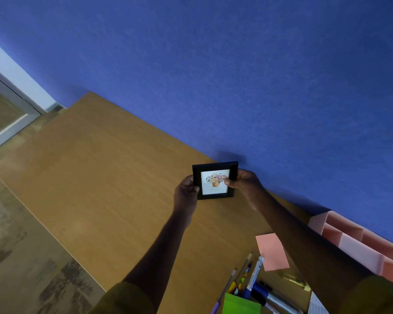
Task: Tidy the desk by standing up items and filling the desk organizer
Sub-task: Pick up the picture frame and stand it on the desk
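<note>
Picture frame [214,180], black with a flower-pot print, is pinched at its sides by the left hand [186,191] and right hand [245,182], right by the blue wall [236,75]. A wide stretch of desk [100,177] runs left to its edge. The pink organizer [359,243] is against the wall, far right. Lettering on the marker [255,274] is too blurry to read.

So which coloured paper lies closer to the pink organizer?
The pink paper, nearer the organizer; the green paper lies farther off, by the pens.
</note>
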Action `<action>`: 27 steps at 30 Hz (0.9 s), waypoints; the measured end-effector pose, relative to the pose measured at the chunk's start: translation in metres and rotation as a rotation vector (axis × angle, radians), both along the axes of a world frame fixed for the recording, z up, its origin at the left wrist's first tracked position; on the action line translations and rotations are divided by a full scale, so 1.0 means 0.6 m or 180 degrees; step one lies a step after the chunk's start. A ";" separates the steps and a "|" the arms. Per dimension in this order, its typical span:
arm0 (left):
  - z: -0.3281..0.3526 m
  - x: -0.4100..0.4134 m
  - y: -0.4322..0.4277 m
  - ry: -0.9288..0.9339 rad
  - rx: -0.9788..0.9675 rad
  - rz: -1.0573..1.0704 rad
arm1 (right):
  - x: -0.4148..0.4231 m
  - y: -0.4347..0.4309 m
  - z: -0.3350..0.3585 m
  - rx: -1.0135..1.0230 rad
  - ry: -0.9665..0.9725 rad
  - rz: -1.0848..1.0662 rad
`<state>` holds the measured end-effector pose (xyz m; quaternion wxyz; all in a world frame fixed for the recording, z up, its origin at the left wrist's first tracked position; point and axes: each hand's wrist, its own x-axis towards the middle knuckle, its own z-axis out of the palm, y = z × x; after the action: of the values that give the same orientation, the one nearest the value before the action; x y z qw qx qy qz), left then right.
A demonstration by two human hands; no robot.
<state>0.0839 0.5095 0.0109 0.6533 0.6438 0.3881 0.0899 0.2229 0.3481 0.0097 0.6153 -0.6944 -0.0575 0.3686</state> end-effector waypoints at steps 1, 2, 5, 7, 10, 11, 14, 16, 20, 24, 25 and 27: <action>-0.002 0.000 0.001 0.0016 0.0006 0.0000 | 0.001 0.002 -0.002 0.0007 0.0003 0.0009; -0.003 0.001 0.002 0.0026 0.0013 -0.0001 | 0.003 0.004 -0.003 0.0014 0.0011 0.0009; -0.005 0.004 0.004 0.0043 0.0013 0.0004 | 0.008 0.010 -0.005 0.0035 0.0032 0.0021; -0.004 0.007 0.005 0.0056 -0.0017 -0.0016 | 0.012 0.012 -0.009 0.0034 0.0032 0.0020; -0.004 0.010 0.007 0.0067 -0.0044 -0.0047 | 0.013 0.012 -0.012 0.0071 0.0046 0.0029; -0.005 0.010 0.008 0.0074 -0.0033 -0.0059 | 0.012 0.012 -0.014 0.0063 0.0038 0.0041; -0.014 0.007 0.010 0.0096 -0.0052 -0.0070 | 0.007 0.011 -0.009 0.0008 0.0039 0.0046; -0.019 0.001 0.012 0.0135 -0.0057 -0.0081 | 0.004 0.006 -0.005 0.0007 0.0007 0.0039; -0.036 -0.028 0.005 0.0270 -0.0053 0.0329 | -0.003 -0.019 -0.002 0.0113 -0.0046 -0.0118; -0.064 -0.069 -0.023 0.0493 -0.0072 0.0613 | -0.023 -0.060 -0.002 0.0091 -0.0102 -0.0354; -0.069 -0.076 -0.033 0.0532 -0.0111 0.0609 | -0.031 -0.071 0.000 0.0049 -0.0102 -0.0433; -0.071 -0.087 -0.055 0.0532 -0.0310 0.0585 | -0.047 -0.093 0.000 -0.0017 -0.0020 -0.0549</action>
<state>0.0317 0.4766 -0.0318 0.6382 0.5784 0.5023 0.0765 0.1945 0.2923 0.0099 0.6427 -0.6996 0.0015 0.3123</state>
